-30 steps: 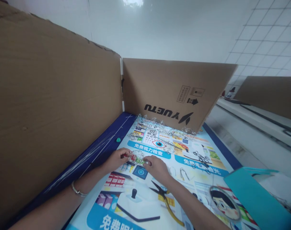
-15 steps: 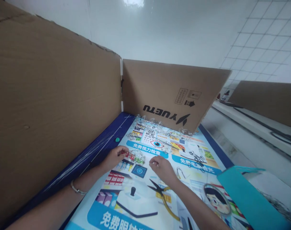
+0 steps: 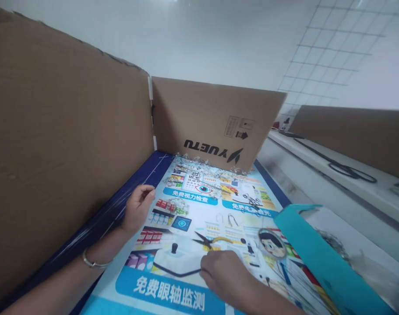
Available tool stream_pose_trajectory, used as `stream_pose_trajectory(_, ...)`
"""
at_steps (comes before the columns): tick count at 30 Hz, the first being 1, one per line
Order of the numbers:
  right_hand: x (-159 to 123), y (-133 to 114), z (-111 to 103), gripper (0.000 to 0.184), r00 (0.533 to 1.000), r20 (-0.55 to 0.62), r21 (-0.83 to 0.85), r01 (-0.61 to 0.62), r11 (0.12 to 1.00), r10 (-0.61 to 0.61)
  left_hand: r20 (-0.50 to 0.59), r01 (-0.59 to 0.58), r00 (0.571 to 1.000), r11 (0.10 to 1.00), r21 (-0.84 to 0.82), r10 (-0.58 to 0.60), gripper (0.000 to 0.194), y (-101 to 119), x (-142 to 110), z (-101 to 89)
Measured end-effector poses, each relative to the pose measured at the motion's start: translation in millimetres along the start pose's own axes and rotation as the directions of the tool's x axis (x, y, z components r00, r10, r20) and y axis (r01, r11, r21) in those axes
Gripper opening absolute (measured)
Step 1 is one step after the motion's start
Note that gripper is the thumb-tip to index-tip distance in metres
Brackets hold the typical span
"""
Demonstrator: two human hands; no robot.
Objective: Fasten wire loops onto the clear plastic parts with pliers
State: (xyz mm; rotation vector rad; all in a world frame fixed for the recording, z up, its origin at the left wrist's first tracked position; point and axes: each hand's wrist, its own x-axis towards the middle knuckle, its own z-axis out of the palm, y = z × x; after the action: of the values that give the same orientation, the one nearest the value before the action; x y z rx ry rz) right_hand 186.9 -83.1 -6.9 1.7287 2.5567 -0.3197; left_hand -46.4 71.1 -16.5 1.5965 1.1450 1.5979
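My left hand (image 3: 138, 209) is raised over the left edge of the printed mat, its fingers curled and thumb and forefinger pinched together. Whether anything small sits in that pinch I cannot make out. Just right of it lies a small clear, glittery piece (image 3: 182, 205) on the mat. My right hand (image 3: 227, 278) is closed over the lower handle of the yellow-handled pliers (image 3: 221, 239). The pliers lie with dark jaws apart, pointing left. Their lower handle disappears under my fingers. Beyond them rests a bent wire hook (image 3: 232, 219).
Cardboard panels (image 3: 212, 113) wall the left and far sides. Clear glittery pieces (image 3: 240, 170) line the far edge. A tangle of black loops (image 3: 252, 202) lies right of centre. At right stands a teal box (image 3: 320, 249) with wire-like bits. Behind it, a cable (image 3: 347, 168) crosses a white ledge.
My left hand has let go of the clear piece and lifted leftward. My right hand has left that piece and come down towards me onto the pliers. The view has shifted right.
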Motion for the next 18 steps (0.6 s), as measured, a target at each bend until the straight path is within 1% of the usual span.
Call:
stream_pose_trajectory(2, -10.3, -6.5, 1.8, 0.020, 0.998, 0.044, -0.081, 0.057, 0.995, -0.054, 0.058, -0.050, 0.997, 0.998, 0.024, 0.049, 0.018, 11.6, -8.0, 1.1)
stream_pose_trajectory(4, -17.3, -9.6, 2.6, 0.015, 0.994, 0.062, -0.142, 0.097, 0.985, -0.089, 0.181, -0.096, 0.980, 0.994, 0.045, 0.086, 0.017, 21.8, -17.5, 3.2)
stream_pose_trajectory(5, -19.7, -9.5, 2.7, 0.014, 0.993, 0.059, -0.159, 0.108, 0.981, -0.100, 0.258, -0.116, 0.961, 0.992, 0.054, 0.099, 0.016, 26.2, -22.3, 4.6)
stream_pose_trajectory(6, -21.7, -8.2, 2.8, 0.014, 0.993, 0.050, -0.166, 0.112, 0.980, -0.106, 0.342, -0.150, 0.932, 0.987, 0.059, 0.121, 0.015, 30.4, -26.7, 6.2)
stream_pose_trajectory(7, -23.2, -5.8, 2.6, 0.014, 0.994, 0.036, -0.166, 0.106, 0.980, -0.102, 0.436, -0.194, 0.888, 0.979, 0.064, 0.148, 0.014, 34.4, -30.7, 8.0)
stream_pose_trajectory(8, -24.4, -2.1, 2.2, 0.015, 0.996, 0.023, -0.164, 0.089, 0.982, -0.086, 0.533, -0.248, 0.828, 0.966, 0.067, 0.176, 0.014, 38.4, -34.1, 9.8)
stream_pose_trajectory(9, -25.4, 2.8, 1.5, 0.016, 0.998, 0.005, -0.163, 0.055, 0.985, -0.055, 0.632, -0.306, 0.750, 0.950, 0.066, 0.198, 0.014, 42.7, -37.1, 11.7)
stream_pose_trajectory(10, -26.1, 8.7, 0.3, 0.016, 1.000, -0.013, -0.162, 0.006, 0.987, -0.008, 0.724, -0.365, 0.657, 0.929, 0.060, 0.211, 0.015, 47.4, -39.7, 13.6)
stream_pose_trajectory(12, -26.8, 23.7, -2.9, 0.018, 0.995, -0.041, -0.159, -0.100, 0.982, 0.094, 0.869, -0.478, 0.447, 0.878, 0.031, 0.212, 0.016, 57.9, -44.9, 17.4)
stream_pose_trajectory(13, -26.8, 32.5, -4.9, 0.020, 0.987, -0.053, -0.160, -0.158, 0.974, 0.151, 0.917, -0.527, 0.342, 0.850, 0.008, 0.203, 0.016, 63.6, -47.9, 19.3)
stream_pose_trajectory(14, -26.6, 41.8, -6.9, 0.021, 0.975, -0.065, -0.152, -0.218, 0.964, 0.211, 0.945, -0.564, 0.264, 0.825, -0.010, 0.191, 0.016, 69.4, -51.2, 21.3)
stream_pose_trajectory(15, -26.1, 51.4, -8.9, 0.021, 0.964, -0.099, -0.125, -0.257, 0.958, 0.246, 0.961, -0.596, 0.208, 0.803, -0.024, 0.183, 0.016, 75.1, -54.7, 23.4)
stream_pose_trajectory(16, -25.1, 61.0, -10.6, 0.021, 0.947, -0.130, -0.081, -0.307, 0.948, 0.295, 0.972, -0.621, 0.160, 0.783, -0.037, 0.173, 0.016, 80.5, -58.4, 25.8)
stream_pose_trajectory(17, -23.7, 70.4, -12.1, 0.023, 0.934, -0.150, -0.069, -0.338, 0.938, 0.326, 0.978, -0.640, 0.121, 0.767, -0.055, 0.172, 0.016, 85.4, -62.0, 28.8)
stream_pose_trajectory(18, -21.9, 79.2, -13.3, 0.025, 0.923, -0.166, -0.062, -0.360, 0.931, 0.346, 0.979, -0.657, 0.106, 0.751, -0.061, 0.172, 0.016, 89.3, -65.2, 32.5)
